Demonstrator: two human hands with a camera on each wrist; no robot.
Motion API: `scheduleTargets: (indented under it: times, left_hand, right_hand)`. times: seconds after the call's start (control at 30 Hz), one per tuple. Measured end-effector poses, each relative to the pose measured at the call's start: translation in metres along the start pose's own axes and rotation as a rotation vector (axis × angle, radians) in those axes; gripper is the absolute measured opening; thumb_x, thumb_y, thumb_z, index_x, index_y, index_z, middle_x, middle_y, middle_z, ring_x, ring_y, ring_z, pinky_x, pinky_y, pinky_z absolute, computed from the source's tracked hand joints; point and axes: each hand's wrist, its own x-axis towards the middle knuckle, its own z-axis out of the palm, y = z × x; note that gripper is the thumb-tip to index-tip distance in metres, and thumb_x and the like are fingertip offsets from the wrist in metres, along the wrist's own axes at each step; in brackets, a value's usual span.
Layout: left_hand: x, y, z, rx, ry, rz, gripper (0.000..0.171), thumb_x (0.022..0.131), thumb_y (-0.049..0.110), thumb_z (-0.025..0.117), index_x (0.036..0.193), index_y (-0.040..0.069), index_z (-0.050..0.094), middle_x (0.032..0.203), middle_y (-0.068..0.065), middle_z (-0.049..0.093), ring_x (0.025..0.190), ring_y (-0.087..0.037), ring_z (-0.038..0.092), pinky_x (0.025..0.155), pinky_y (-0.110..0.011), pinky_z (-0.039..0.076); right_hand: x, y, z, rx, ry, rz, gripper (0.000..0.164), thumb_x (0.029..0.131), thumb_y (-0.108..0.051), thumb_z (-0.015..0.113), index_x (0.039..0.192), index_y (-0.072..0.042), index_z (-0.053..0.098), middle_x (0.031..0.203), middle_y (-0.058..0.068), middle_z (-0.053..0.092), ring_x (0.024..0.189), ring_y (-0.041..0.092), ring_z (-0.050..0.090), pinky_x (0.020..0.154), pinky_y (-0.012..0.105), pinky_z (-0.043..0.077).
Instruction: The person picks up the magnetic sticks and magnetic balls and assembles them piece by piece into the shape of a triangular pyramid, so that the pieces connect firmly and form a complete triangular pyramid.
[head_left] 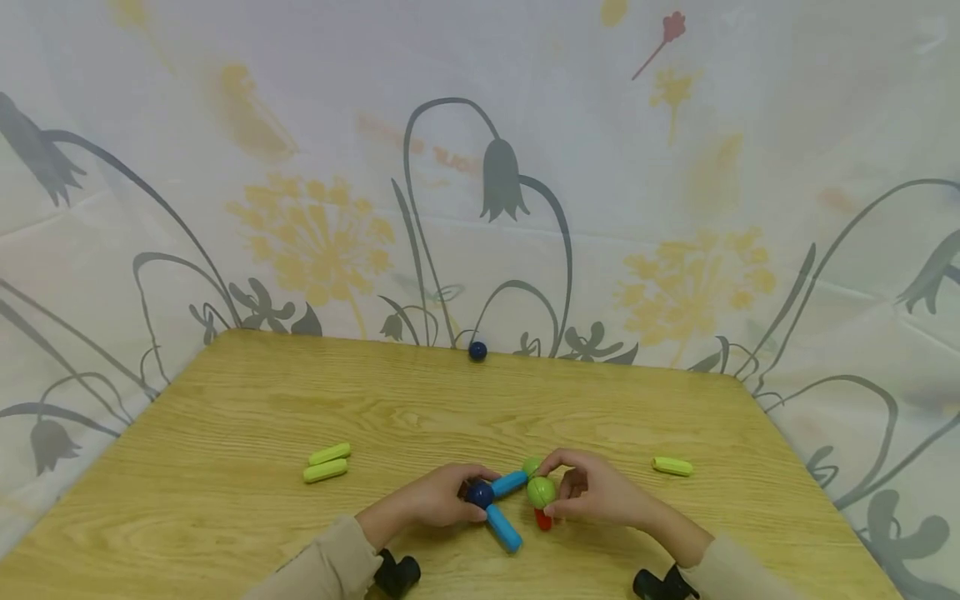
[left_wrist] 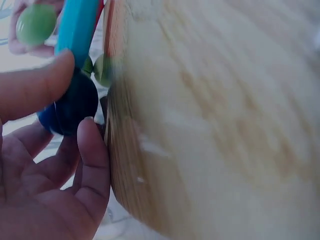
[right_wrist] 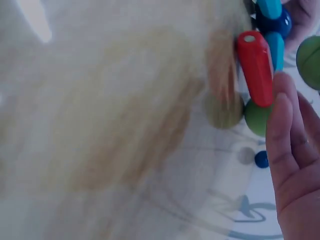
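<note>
Two bare hands are close together over a table (head_left: 420, 400) with yellowish wood grain and a slightly glossy surface. The left hand (head_left: 435, 497) has its thumb and fingers bent around a dark blue ball (head_left: 480, 495), smooth and shiny. From this ball go out two blue rods, straight and faceted: the near rod (head_left: 504, 530) points toward the person, the far rod (head_left: 510, 483) reaches to a green ball (head_left: 532, 466). A red rod (right_wrist: 256, 67), also faceted, with a pale round spot on its end, meets this same ball. The right hand (head_left: 600, 493) pinches a second green ball (head_left: 541, 492), round and with a fine seam line, between thumb and forefinger. Two yellow-green rods (head_left: 327, 463) lie side by side at left, and one similar rod (head_left: 672, 466) at right.
</note>
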Motion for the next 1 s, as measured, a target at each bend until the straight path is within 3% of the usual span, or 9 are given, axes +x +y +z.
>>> scheduleTargets:
  times: [0.13, 0.23, 0.33, 0.53, 0.77, 1.0]
  left_hand:
    - [0.000, 0.001, 0.000, 0.003, 0.014, 0.000, 0.043, 0.086, 0.007, 0.066, 0.128, 0.007, 0.055, 0.125, -0.013, 0.053, 0.116, -0.032, 0.048, 0.094, -0.045, 0.041]
    - [0.000, 0.000, 0.000, 0.016, 0.021, -0.006, 0.042, 0.088, 0.008, 0.064, 0.128, 0.008, 0.054, 0.129, -0.013, 0.051, 0.121, -0.033, 0.044, 0.097, -0.046, 0.037]
    - [0.000, -0.001, -0.001, 0.037, 0.041, -0.001, 0.039, 0.089, 0.008, 0.062, 0.128, 0.008, 0.055, 0.129, -0.014, 0.051, 0.123, -0.034, 0.042, 0.099, -0.048, 0.035]
    - [0.000, -0.005, -0.002, 0.031, 0.063, -0.004, 0.035, 0.091, 0.009, 0.060, 0.125, 0.008, 0.055, 0.128, -0.014, 0.051, 0.124, -0.035, 0.042, 0.100, -0.049, 0.034]
    - [0.001, -0.008, -0.002, 0.004, 0.061, -0.024, 0.034, 0.092, 0.010, 0.059, 0.126, 0.007, 0.054, 0.128, -0.014, 0.051, 0.124, -0.034, 0.041, 0.100, -0.049, 0.034]
    - [-0.001, -0.004, -0.004, -0.011, 0.052, -0.022, 0.036, 0.092, 0.011, 0.060, 0.126, 0.005, 0.053, 0.128, -0.015, 0.050, 0.123, -0.036, 0.041, 0.100, -0.050, 0.033]
  right_hand:
    - [-0.004, 0.004, 0.005, 0.043, -0.111, -0.097, 0.034, 0.085, -0.012, 0.070, 0.115, -0.006, 0.055, 0.095, 0.011, 0.062, 0.065, 0.012, 0.061, 0.055, 0.030, 0.053]
    - [-0.005, 0.007, 0.008, 0.004, -0.156, -0.183, 0.033, 0.084, -0.009, 0.071, 0.113, -0.006, 0.055, 0.114, 0.016, 0.054, 0.074, 0.009, 0.059, 0.060, 0.029, 0.053]
    - [-0.003, 0.008, 0.012, -0.049, -0.182, -0.233, 0.031, 0.082, -0.009, 0.072, 0.110, -0.009, 0.057, 0.117, 0.017, 0.051, 0.084, 0.010, 0.057, 0.068, 0.029, 0.053]
    - [0.001, 0.006, 0.021, -0.144, -0.170, -0.287, 0.029, 0.079, -0.012, 0.075, 0.102, -0.013, 0.059, 0.114, 0.012, 0.051, 0.089, 0.009, 0.054, 0.073, 0.028, 0.051]
    - [-0.001, 0.000, 0.026, -0.155, -0.141, -0.254, 0.030, 0.078, -0.011, 0.076, 0.101, -0.016, 0.057, 0.115, 0.010, 0.048, 0.092, 0.009, 0.053, 0.076, 0.029, 0.051]
    - [-0.001, 0.001, 0.026, -0.195, -0.091, -0.288, 0.032, 0.077, -0.012, 0.077, 0.101, -0.015, 0.056, 0.117, 0.011, 0.047, 0.095, 0.013, 0.053, 0.076, 0.029, 0.051]
